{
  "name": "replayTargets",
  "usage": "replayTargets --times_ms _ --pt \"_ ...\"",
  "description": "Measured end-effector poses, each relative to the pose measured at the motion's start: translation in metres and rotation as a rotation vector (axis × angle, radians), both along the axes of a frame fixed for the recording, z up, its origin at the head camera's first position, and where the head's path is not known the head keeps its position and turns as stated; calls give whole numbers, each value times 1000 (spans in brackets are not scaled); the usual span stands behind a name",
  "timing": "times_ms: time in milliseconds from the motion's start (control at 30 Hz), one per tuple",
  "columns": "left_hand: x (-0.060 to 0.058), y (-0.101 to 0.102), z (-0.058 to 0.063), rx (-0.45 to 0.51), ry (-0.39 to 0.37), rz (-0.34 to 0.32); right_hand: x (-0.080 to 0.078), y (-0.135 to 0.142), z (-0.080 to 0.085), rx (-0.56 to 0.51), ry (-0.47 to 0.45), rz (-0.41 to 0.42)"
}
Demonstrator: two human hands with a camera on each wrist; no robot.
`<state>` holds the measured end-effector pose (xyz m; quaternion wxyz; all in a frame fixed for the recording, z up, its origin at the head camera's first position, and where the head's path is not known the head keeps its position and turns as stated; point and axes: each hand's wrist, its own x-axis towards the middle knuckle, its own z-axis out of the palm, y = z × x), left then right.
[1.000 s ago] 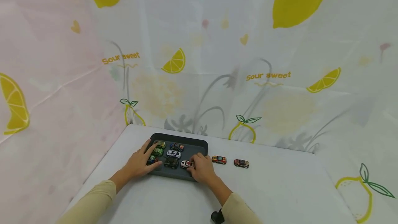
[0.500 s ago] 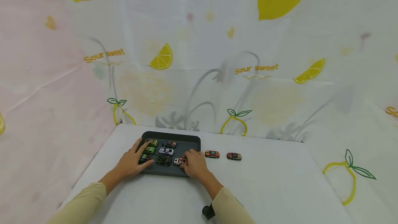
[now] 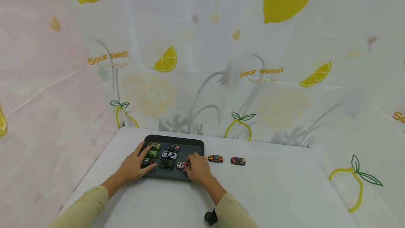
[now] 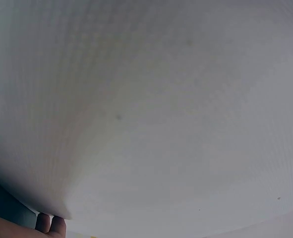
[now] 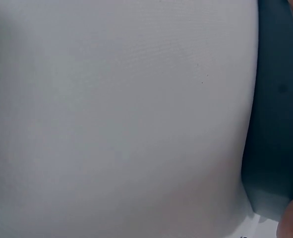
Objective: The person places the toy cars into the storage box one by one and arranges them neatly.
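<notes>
A dark grey tray (image 3: 177,138) holds several toy cars. At its left edge my left hand (image 3: 131,166) rests with fingers spread over the rim, close to a green toy car (image 3: 153,154) and a dark toy car (image 3: 147,162). My right hand (image 3: 199,169) reaches over the right side and pinches a white and red toy car (image 3: 181,165), partly hidden by the fingers. Beside that lies a black tank-like toy car (image 3: 166,164); behind are a white toy car (image 3: 169,155) and a blue one (image 3: 172,147). The wrist views show mostly tabletop and the tray's side wall (image 5: 275,109).
Two more toy cars stand on the white table (image 3: 272,185) right of the tray: a red and orange one (image 3: 216,158) and a dark red one (image 3: 238,161). Lemon-printed cloth (image 3: 202,90) rises behind the table. A black object (image 3: 210,217) sits at the right sleeve.
The head view has shifted, so the scene sits slightly farther left than one second ago. Both hands keep their places at the tray, and the cars show no clear movement.
</notes>
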<state>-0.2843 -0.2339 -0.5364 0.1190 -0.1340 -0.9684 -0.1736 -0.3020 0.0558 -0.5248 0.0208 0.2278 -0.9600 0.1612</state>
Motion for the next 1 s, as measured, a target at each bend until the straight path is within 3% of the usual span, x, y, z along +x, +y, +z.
replayTargets --times_ms 233,533,767,1000 --pt "3 0 -1 13 6 10 3 0 -2 -6 32 3" --pt "0 -1 0 6 -9 6 4 2 -3 -150 20 -3" --pt "1 -4 -1 -2 13 14 -1 10 -4 -208 188 85" --pt "3 -2 1 -18 -12 4 -6 65 2 -119 305 58"
